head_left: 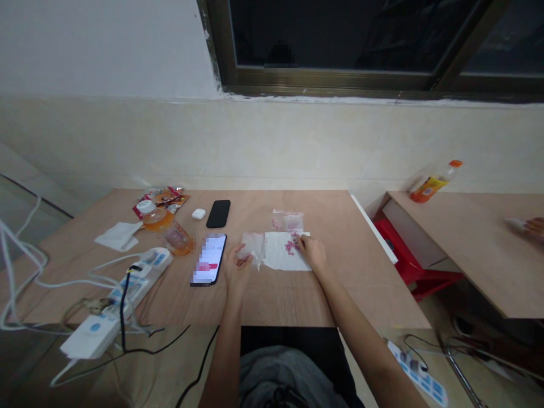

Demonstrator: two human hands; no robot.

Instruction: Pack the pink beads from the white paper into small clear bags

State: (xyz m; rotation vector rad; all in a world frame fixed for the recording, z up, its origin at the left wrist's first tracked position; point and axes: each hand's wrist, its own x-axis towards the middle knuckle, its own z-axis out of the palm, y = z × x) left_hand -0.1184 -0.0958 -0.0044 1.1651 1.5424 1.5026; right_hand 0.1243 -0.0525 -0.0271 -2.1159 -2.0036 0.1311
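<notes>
My left hand (pixel 238 265) is closed on the edge of a clear plastic bag (pixel 254 247), held just over the left side of a white sheet of paper (pixel 278 258). Small pink-red pieces (pixel 291 247) lie loose on the paper, too small to name. At the right of them is my right hand (pixel 312 250), its fingertips bent together and down at the pieces. Whether it pinches one is hidden. Behind the paper lies another clear bag (pixel 288 220) with some pink bits in it.
Left of my hands lie a lit phone (pixel 209 259), a dark phone (pixel 218 213) and a white earbud case (pixel 198 213). An orange drink bottle (pixel 168 226), snack wrappers (pixel 170 195), a tissue (pixel 118 236) and a power strip (pixel 123 300) with cables are farther left. Another person's hand (pixel 534 225) shows far right.
</notes>
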